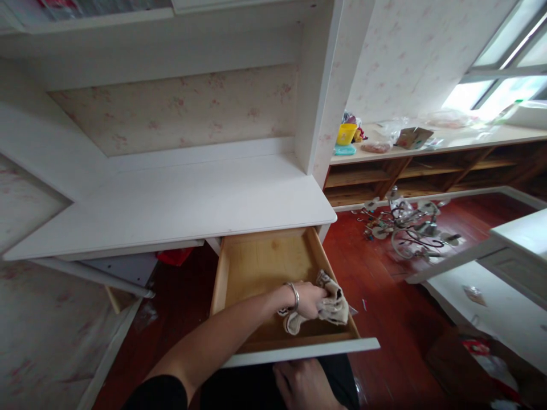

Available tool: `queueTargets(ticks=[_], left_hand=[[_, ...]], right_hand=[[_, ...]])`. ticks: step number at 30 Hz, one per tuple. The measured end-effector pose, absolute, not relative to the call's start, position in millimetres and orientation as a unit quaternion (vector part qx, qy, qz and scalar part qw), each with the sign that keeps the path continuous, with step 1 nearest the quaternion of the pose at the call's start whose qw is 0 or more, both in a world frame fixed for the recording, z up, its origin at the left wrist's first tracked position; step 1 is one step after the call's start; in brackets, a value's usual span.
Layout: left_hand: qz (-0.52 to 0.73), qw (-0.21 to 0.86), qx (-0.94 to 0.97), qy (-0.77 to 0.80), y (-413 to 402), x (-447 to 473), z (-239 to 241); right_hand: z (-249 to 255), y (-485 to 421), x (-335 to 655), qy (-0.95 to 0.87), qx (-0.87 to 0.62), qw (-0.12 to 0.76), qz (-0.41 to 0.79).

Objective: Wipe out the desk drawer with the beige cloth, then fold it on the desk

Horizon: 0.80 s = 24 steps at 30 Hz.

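The beige cloth [335, 308] is crumpled (brown-patterned, it seems).

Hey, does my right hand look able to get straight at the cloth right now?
Probably not straight: the drawer front stands between your right hand and the cloth under your left hand.

Head view — forward, steeply down over drawer [265, 267].

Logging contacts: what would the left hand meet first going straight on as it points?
Beyond the cloth in the left hand, probably the drawer's right side wall; height is unclear, so it might pass over.
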<state>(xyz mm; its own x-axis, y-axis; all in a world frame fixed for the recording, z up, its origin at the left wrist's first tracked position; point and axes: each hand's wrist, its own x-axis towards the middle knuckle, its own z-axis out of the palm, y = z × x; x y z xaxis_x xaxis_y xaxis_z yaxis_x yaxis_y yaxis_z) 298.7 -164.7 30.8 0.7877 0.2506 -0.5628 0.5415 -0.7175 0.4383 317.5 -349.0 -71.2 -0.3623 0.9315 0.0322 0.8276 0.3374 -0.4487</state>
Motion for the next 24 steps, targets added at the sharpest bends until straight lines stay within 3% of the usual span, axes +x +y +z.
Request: queueTargets(ticks=[5,12,15,19,24], left_hand=[[-0.296,0.293,0.898,0.143,-179.0,281.0,41.7],[-0.298,0.331,0.882,0.151,-175.5,211.5,42.0],[-0.333,0.299,0.872,0.196,-173.9,178.9,37.1],[-0.280,0.277,0.878,0.271,-173.6,147.4,29.7],[-0.261,0.189,0.918,0.230,-186.1,137.2,19.2]], right_hand=[[-65.7,-350.6,317.3,-0.796,-0.559,0.134,0.189],[-69.1,-351.2,318.2,-0.794,-0.557,0.134,0.202],[-72.3,-351.0,320.2,-0.800,-0.543,0.148,0.206],[-74.9,-350.0,321.3,-0.815,-0.532,0.133,0.186],[-72.2,-350.0,318.8,-0.816,-0.539,0.121,0.168]])
